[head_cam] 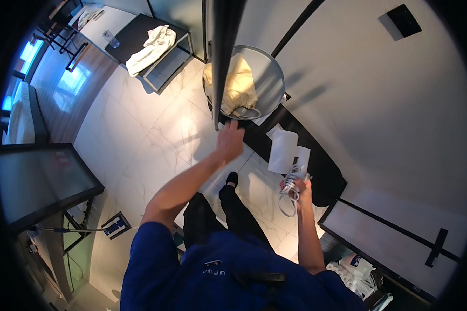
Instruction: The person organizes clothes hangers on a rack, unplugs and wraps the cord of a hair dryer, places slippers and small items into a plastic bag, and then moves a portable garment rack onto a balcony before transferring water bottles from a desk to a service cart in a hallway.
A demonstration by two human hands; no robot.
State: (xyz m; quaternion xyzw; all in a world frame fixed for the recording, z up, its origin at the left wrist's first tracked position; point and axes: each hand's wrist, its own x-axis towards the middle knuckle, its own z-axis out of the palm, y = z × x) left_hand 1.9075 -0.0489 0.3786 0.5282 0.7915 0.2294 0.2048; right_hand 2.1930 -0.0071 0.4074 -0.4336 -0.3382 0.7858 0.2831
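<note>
My right hand (297,189) holds a coiled white cable (290,186) beside a black wall shelf (327,171). A white paper roll (283,151) stands on that shelf, just beyond the cable. My left hand (230,142) reaches forward to the near edge of a round grey tray or basin (271,77); its fingertips are partly hidden, and whether they touch the edge cannot be told. In the round tray lies a cream cloth drawstring bag (239,85) with its cord near the rim. A dark vertical post (222,58) passes in front of the tray's left part.
A black bench (132,33) at the upper left holds a white cloth (155,46) and a clear glass (111,39). A flat mop (116,225) stands at the lower left near a framed panel (46,175). Wrapped paper rolls (350,272) lie at the lower right.
</note>
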